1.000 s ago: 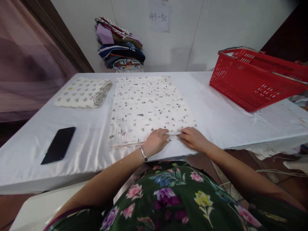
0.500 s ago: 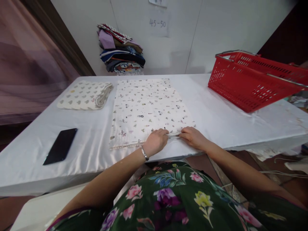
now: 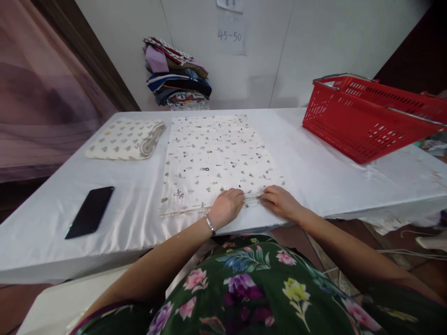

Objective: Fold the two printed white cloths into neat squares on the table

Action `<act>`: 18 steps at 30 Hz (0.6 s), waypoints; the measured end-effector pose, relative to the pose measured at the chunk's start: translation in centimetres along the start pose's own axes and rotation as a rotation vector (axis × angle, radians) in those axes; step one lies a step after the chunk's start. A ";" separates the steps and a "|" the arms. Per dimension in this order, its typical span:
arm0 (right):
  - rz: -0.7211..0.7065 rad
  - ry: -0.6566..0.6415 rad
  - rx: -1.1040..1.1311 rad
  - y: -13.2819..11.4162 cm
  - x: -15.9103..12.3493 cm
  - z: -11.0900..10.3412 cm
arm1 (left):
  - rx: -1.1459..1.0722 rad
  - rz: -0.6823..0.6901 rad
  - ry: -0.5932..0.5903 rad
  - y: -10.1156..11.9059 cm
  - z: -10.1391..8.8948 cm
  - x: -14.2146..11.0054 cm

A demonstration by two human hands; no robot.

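Largely smooth, the white patterned rectangular cloth (image 3: pixel 216 158) lies beyond the fingers (image 3: pixel 271 190); left hand (image 3: pixel 226 206) and right hand (image 3: pixel 282 202) pinch its unsettled near edge.

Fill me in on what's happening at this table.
Someone's left hand and right hand each have a grip on the near edge of a white printed cloth, which lies flat on the white-covered table. A folded, patterned cloth and a dark phone lie to the left, and a red basket stands to the right. Behind the table is a stack of folded fabrics.
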State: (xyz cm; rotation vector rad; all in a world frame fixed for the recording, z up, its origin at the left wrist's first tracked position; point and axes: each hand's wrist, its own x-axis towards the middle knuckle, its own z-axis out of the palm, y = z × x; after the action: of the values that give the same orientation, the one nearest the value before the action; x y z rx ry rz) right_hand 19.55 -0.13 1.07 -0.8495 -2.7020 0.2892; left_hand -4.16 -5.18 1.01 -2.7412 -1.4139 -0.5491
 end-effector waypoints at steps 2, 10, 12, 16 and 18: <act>-0.008 0.008 0.014 0.2 0.1 0.1 | 0.020 -0.038 -0.022 0.1 0.0 0.3; -0.080 0.017 -0.142 0.1 -1.0 0.2 | 0.070 0.016 0.008 0.5 -0.1 0.1; -0.078 0.020 -0.161 0.0 -1.3 0.5 | 0.085 0.059 -0.009 0.5 0.0 -0.2; -0.040 0.057 -0.173 -0.1 -1.5 0.9 | 0.104 0.062 0.006 0.5 0.1 -0.6; -0.054 0.047 -0.176 -0.1 -1.5 1.0 | 0.103 0.072 0.023 0.4 0.2 -0.6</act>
State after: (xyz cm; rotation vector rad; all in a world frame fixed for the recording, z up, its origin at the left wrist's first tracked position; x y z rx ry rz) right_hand 20.36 -1.17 -0.15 -0.8181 -2.7308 0.0185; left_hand -4.12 -5.88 0.72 -2.6846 -1.2941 -0.4889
